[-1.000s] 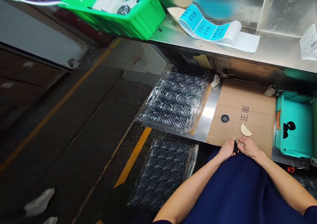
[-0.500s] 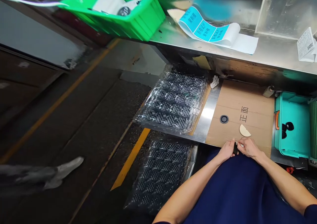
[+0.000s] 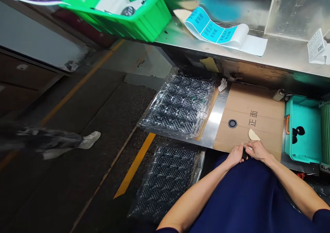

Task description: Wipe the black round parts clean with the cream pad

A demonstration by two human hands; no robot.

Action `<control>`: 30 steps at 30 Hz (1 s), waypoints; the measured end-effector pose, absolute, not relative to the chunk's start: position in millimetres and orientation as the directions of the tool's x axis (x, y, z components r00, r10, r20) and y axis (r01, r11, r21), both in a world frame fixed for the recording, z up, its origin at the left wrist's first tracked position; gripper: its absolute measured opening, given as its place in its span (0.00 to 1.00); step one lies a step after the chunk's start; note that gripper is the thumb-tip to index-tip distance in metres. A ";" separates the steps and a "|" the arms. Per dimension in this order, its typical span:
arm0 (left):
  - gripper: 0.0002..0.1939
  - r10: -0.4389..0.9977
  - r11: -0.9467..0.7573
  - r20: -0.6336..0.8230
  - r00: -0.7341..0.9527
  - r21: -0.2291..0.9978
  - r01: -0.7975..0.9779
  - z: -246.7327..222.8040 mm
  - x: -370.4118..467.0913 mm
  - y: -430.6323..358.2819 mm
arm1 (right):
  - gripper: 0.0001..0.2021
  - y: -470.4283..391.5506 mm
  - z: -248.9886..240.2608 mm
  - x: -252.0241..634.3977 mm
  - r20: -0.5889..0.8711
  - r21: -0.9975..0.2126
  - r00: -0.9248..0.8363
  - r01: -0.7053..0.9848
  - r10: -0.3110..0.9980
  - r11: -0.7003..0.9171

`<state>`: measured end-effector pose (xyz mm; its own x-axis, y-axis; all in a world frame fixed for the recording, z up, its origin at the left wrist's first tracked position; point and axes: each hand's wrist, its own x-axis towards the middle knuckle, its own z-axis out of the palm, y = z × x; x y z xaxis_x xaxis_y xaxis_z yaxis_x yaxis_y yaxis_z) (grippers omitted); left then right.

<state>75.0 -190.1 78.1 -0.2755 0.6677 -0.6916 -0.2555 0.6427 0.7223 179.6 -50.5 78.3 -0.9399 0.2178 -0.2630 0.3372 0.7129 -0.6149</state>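
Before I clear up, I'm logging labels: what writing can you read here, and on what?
"正面", sideways on the cardboard.
"新模试产 复制模", as best I can read, on the blue labels.
White card: print too small to read.
Dark disc in the green bin: marks too blurred.

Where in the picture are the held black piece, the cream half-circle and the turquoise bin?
Black piece point(image 3: 244, 154), head view: on its visible dark side.
Cream half-circle point(image 3: 253, 135), head view: on its flat face.
Turquoise bin point(image 3: 307, 147), head view: on its bare floor.
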 end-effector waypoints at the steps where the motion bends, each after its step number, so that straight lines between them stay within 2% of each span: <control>1: 0.42 0.665 0.641 -0.693 -0.278 0.721 -0.265 77.3 75.2 -190.1 | 0.14 -50.3 78.5 179.3 -0.272 -0.615 -0.937 0.343 0.217 0.710; 5: 0.42 0.658 0.653 -0.704 -0.268 0.710 -0.263 76.1 76.6 -189.9 | 0.16 -49.5 82.1 180.7 -0.315 -0.611 -0.927 0.361 0.202 0.704; 12: 0.44 0.675 0.637 -0.677 -0.294 0.735 -0.230 77.5 76.7 -191.2 | 0.15 -49.1 82.8 174.8 -0.305 -0.640 -0.927 0.370 0.219 0.673; 15: 0.43 0.669 0.653 -0.695 -0.265 0.719 -0.237 74.9 77.8 -191.3 | 0.16 -47.2 81.1 177.0 -0.343 -0.630 -0.921 0.372 0.186 0.682; 21: 0.44 0.675 0.634 -0.676 -0.296 0.736 -0.237 72.3 78.6 -190.5 | 0.15 -42.4 84.7 174.7 -0.293 -0.630 -0.940 0.327 0.175 0.704; 26: 0.44 0.684 0.638 -0.679 -0.268 0.734 -0.233 70.9 79.3 -191.3 | 0.15 -42.0 87.5 174.0 -0.386 -0.595 -0.907 0.384 0.168 0.706; 30: 0.44 0.668 0.636 -0.679 -0.303 0.733 -0.242 71.2 79.0 -190.7 | 0.14 -41.4 86.2 170.7 -0.318 -0.616 -0.931 0.347 0.181 0.707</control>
